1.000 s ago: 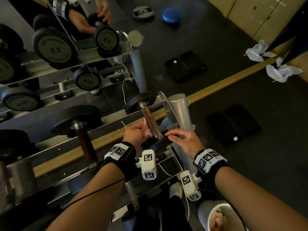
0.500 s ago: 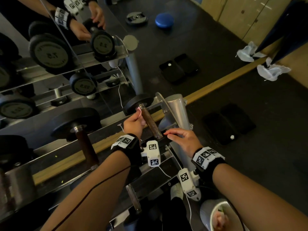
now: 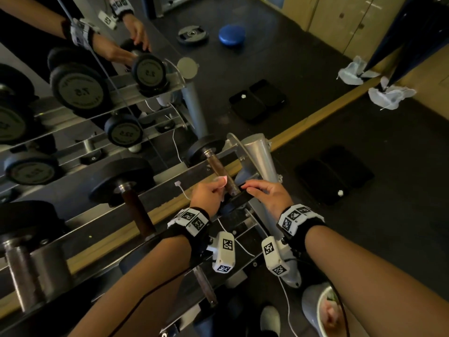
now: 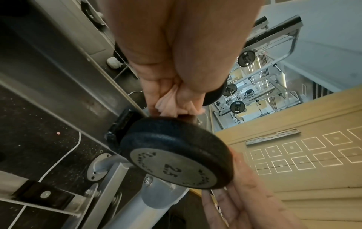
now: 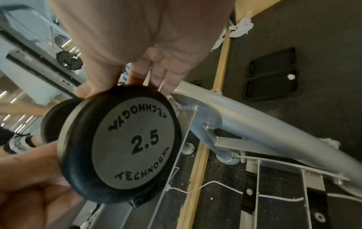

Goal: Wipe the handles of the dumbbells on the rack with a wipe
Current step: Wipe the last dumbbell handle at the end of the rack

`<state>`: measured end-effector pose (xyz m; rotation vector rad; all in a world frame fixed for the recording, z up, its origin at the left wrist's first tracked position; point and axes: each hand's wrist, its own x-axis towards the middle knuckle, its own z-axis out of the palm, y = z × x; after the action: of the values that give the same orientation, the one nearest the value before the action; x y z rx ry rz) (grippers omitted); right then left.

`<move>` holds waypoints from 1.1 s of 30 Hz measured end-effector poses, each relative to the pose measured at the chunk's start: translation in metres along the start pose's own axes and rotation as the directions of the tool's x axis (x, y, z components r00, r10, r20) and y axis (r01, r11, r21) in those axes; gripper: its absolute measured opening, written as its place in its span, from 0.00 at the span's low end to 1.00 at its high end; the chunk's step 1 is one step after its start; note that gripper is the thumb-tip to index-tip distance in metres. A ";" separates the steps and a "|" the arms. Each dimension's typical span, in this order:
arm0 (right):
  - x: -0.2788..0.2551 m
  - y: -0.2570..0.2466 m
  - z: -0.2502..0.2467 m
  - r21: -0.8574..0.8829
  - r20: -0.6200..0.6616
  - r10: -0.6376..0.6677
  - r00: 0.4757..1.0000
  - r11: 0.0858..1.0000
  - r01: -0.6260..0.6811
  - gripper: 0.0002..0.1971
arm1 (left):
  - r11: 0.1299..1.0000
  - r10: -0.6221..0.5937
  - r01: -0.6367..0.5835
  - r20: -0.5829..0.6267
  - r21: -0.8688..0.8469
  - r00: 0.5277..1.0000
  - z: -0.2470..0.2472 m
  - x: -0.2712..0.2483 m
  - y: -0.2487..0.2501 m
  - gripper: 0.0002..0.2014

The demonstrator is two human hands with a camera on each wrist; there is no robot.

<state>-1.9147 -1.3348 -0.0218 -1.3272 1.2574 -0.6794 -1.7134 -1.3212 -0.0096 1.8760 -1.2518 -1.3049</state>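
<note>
A small 2.5 dumbbell (image 3: 206, 152) lies at the right end of the rack (image 3: 170, 198), its brown handle (image 3: 217, 170) pointing toward me. My left hand (image 3: 209, 193) pinches a pink wipe (image 3: 222, 180) against the near part of that handle. The left wrist view shows the wipe (image 4: 176, 105) bunched between thumb and fingers just above the near head (image 4: 176, 158). My right hand (image 3: 264, 193) holds the near head from the right. In the right wrist view its fingertips (image 5: 162, 86) and thumb sit on the rim of the head (image 5: 133, 144).
A larger dumbbell (image 3: 126, 181) with a dark handle sits to the left, with heavier ones beyond. A mirror (image 3: 73, 69) stands behind the rack. The silver rack post (image 3: 260, 161) is right of my hands. On the floor are black pads (image 3: 332, 176), crumpled white wipes (image 3: 388, 96) and a white container (image 3: 315, 310).
My left hand slid the wipe up the handle toward the far head, then back down to the near part. My right hand stayed on the near head.
</note>
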 end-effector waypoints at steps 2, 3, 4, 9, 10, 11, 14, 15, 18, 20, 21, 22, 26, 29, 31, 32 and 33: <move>-0.004 -0.004 0.001 -0.093 0.011 -0.003 1.000 0.996 0.004 0.10 | 0.997 0.008 -0.013 0.054 0.082 0.998 -0.010 -0.004 0.006 0.08; -0.007 -0.007 0.001 -0.150 0.035 0.010 0.999 0.989 -0.005 0.12 | 0.994 -0.004 -0.004 0.073 0.111 0.997 -0.016 -0.006 0.010 0.08; -0.012 -0.011 0.000 -0.196 0.066 0.030 0.997 0.980 -0.017 0.15 | 0.994 -0.025 0.015 0.091 0.109 0.996 -0.022 -0.009 0.014 0.08; -0.061 -0.030 -0.030 -0.193 0.061 0.038 0.997 0.981 -0.025 0.21 | 0.998 0.029 -0.024 -0.080 0.066 0.996 -0.030 -0.040 0.046 0.14; -0.075 -0.032 -0.042 -0.163 0.034 0.024 0.999 0.986 -0.018 0.20 | 0.999 0.044 -0.044 -0.078 0.013 0.996 -0.025 -0.052 0.055 0.13; -0.092 -0.034 -0.056 -0.146 0.009 0.006 1.000 0.989 -0.005 0.19 | 0.998 0.052 -0.054 -0.065 -0.034 0.997 -0.016 -0.065 0.063 0.12; -0.152 -0.033 -0.104 -0.190 -0.046 -0.047 0.998 0.981 0.037 0.14 | 0.985 0.157 -0.157 -0.017 -0.066 0.988 0.020 -0.111 0.083 0.10; -0.175 -0.031 -0.121 -0.218 -0.066 -0.058 0.996 0.975 0.043 0.14 | 0.976 0.214 -0.214 -0.007 -0.035 0.977 0.034 -0.127 0.089 0.10; -0.252 -0.020 -0.173 -0.278 -0.152 -0.074 0.986 0.960 0.029 0.14 | 0.916 0.373 -0.378 0.062 0.134 0.926 0.087 -0.175 0.110 0.10; -0.306 -0.009 -0.204 -0.323 -0.232 -0.082 0.969 0.946 0.003 0.12 | 0.884 0.421 -0.437 0.124 0.169 0.899 0.128 -0.207 0.120 0.08; -0.332 -0.003 -0.217 -0.339 -0.270 -0.078 0.960 0.941 -0.019 0.11 | 0.868 0.441 -0.465 0.159 0.173 0.883 0.149 -0.223 0.123 0.08; -0.358 0.006 -0.229 -0.349 -0.304 -0.071 0.950 0.936 -0.042 0.11 | 0.853 0.461 -0.493 0.196 0.172 0.866 0.172 -0.238 0.124 0.07; -0.455 0.049 -0.258 -0.392 -0.386 -0.001 0.923 0.905 -0.163 0.11 | 0.791 0.456 -0.563 0.383 0.239 0.803 0.265 -0.280 0.109 0.08; -0.516 0.087 -0.265 -0.428 -0.436 0.061 0.898 0.863 -0.267 0.10 | 0.739 0.404 -0.601 0.512 0.305 0.758 0.329 -0.301 0.087 0.12; -0.549 0.109 -0.265 -0.437 -0.484 0.094 0.870 0.835 -0.333 0.10 | 0.749 0.300 -0.578 0.611 0.324 0.732 0.361 -0.311 0.072 0.16; -0.564 0.119 -0.266 -0.429 -0.504 0.107 0.857 0.830 -0.356 0.09 | 0.742 0.226 -0.571 0.672 0.350 0.705 0.375 -0.315 0.064 0.19; -0.578 0.125 -0.267 -0.414 -0.520 0.121 0.846 0.830 -0.373 0.10 | 0.726 0.147 -0.572 0.725 0.383 0.673 0.385 -0.318 0.058 0.22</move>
<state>-2.3487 -0.8618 0.0741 -1.4057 2.0901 -0.5109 -2.1213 -1.0298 0.0209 1.3430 -2.5335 -1.4864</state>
